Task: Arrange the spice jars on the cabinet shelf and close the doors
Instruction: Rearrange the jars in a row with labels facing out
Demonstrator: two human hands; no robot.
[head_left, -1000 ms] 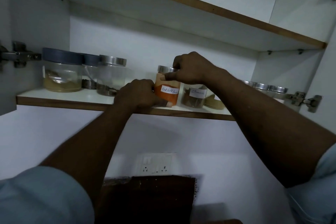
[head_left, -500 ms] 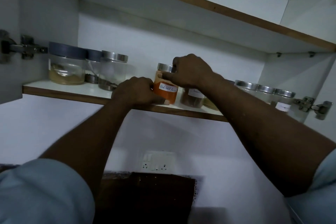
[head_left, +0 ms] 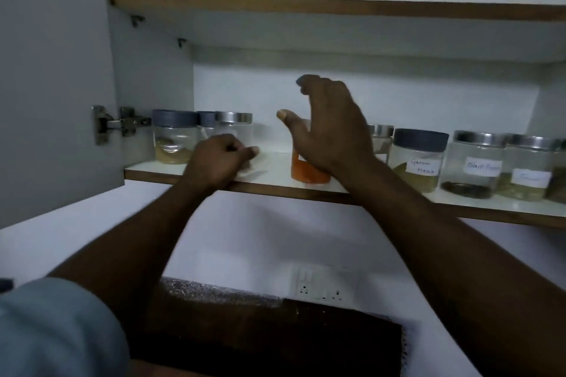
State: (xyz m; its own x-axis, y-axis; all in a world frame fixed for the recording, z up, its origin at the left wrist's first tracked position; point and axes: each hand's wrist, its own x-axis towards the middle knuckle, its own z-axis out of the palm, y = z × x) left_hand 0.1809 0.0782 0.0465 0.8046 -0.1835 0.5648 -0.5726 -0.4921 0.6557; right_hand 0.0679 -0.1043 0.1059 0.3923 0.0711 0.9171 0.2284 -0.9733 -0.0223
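Left hand (head_left: pixel 219 159) curled, empty, on the shelf (head_left: pixel 269 167); right hand (head_left: pixel 327 128) spread before one orange jar (head_left: pixel 306 173); three jars (head_left: pixel 174 138) leftward, at least four rightward.

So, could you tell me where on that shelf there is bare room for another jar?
The shelf is bare between the silver-lidded jar and the orange jar, with the left hand resting at that gap's front edge. Right of the orange jar it is crowded: the Garam Masala jar and its neighbours stand side by side.

Approx 9 spice jars (head_left: pixel 477 162), 3 w/ dark lids (head_left: pixel 420 139), 2 hands (head_left: pixel 220 159), 1 hinge (head_left: pixel 119 124)
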